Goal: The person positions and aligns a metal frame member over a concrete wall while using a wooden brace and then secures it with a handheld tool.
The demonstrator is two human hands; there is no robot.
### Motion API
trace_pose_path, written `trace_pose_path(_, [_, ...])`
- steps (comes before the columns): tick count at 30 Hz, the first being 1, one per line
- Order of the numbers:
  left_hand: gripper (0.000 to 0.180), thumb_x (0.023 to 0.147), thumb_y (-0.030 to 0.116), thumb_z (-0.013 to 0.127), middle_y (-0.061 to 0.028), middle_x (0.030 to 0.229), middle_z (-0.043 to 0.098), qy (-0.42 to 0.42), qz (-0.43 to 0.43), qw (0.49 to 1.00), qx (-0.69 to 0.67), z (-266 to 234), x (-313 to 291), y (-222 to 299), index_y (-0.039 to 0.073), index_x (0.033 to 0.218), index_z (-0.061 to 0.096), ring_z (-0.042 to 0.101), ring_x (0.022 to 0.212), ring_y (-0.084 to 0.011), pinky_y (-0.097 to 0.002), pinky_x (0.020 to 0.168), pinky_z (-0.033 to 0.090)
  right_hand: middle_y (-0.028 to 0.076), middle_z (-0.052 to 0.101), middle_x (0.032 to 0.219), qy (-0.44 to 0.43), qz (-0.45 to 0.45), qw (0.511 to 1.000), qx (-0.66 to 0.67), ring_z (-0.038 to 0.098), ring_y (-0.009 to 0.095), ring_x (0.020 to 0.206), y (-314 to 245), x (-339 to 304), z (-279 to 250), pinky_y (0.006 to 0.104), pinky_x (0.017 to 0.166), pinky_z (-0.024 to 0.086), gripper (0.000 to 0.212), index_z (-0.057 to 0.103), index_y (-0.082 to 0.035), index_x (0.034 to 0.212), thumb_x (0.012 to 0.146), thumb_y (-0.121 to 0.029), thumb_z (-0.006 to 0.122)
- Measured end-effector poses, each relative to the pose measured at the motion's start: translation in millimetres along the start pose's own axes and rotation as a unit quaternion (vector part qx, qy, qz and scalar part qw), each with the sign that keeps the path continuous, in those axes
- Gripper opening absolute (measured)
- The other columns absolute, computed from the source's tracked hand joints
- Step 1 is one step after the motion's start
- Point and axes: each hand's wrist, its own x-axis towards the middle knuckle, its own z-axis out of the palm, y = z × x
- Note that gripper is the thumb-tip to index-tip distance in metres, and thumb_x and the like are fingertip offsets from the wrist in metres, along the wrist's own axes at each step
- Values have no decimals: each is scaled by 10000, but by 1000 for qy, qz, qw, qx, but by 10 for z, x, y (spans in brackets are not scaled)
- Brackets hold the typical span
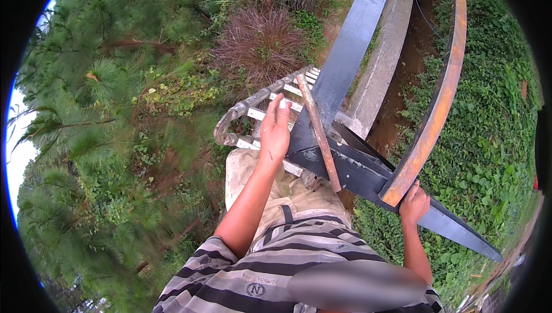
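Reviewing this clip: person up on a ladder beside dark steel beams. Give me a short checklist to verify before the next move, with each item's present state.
1. Left hand steadying on the ladder top and dark beam: ok.
2. Right hand gripping the rusty curved bar end: ok.
3. Thin rusty rod lying loose across the beam, secured: cannot tell.
4. Feet on rungs: cannot tell, hidden.
5. Ladder base footing: cannot tell.

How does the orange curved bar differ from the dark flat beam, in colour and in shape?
The orange curved bar is rusty orange and bends in an arc; the dark flat beam is blue-black and straight. The bar is narrower than the beam. The right hand grips the bar's lower end; the left hand rests near the beam.
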Motion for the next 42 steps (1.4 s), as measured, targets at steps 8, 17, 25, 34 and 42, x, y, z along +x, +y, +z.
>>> trace_pose_path(8, [597, 1074, 443, 598, -216, 1374, 674, 203, -10, 951, 232, -1671, 912, -1093, 0, 1473, 565, 656, 1262, -305, -414, 1070, 492, 241, 735, 835, 1, -9, 999, 35, 645, 476, 758, -8, 21, 18, 562, 777, 483, 483, 775, -7, 820, 1084, -311, 508])
trace_pose_path(17, [951, 993, 487, 735, -264, 1463, 597, -162, 95, 970, 155, 64, 617, 115, 68, 1684, 233, 592, 1359, -336, -446, 1141, 455, 264, 687, 732, 53, -22, 998, 32, 642, 494, 712, -98, -15, -53, 594, 749, 480, 478, 722, -3, 707, 1053, -282, 547])
trace_pose_path(25, [575, 981, 545, 696, -46, 781, 642, -220, 59, 969, 100, 211, 897, -341, -16, 861, 675, 563, 722, -136, -364, 690, 485, 271, 649, 652, 79, -13, 995, 54, 632, 490, 648, -82, -33, -95, 565, 768, 496, 485, 701, 12, 643, 1018, -266, 569])
trace_pose_path(34, [474, 1004, 491, 699, 40, 779, 579, -268, 46, 962, 2, 215, 829, -289, 53, 829, 652, 494, 704, -62, -307, 607, 419, 271, 648, 652, 86, -10, 995, 43, 639, 493, 668, -70, -41, -33, 574, 781, 502, 504, 706, 14, 651, 1026, -285, 551])
trace_pose_path(42, [474, 1004, 495, 693, 45, 769, 580, -283, 74, 956, 11, 223, 978, -407, 70, 803, 636, 491, 687, -60, -303, 596, 419, 282, 658, 677, 84, 1, 995, 47, 651, 493, 694, -86, -62, -48, 581, 796, 500, 505, 724, 10, 668, 1027, -298, 545])
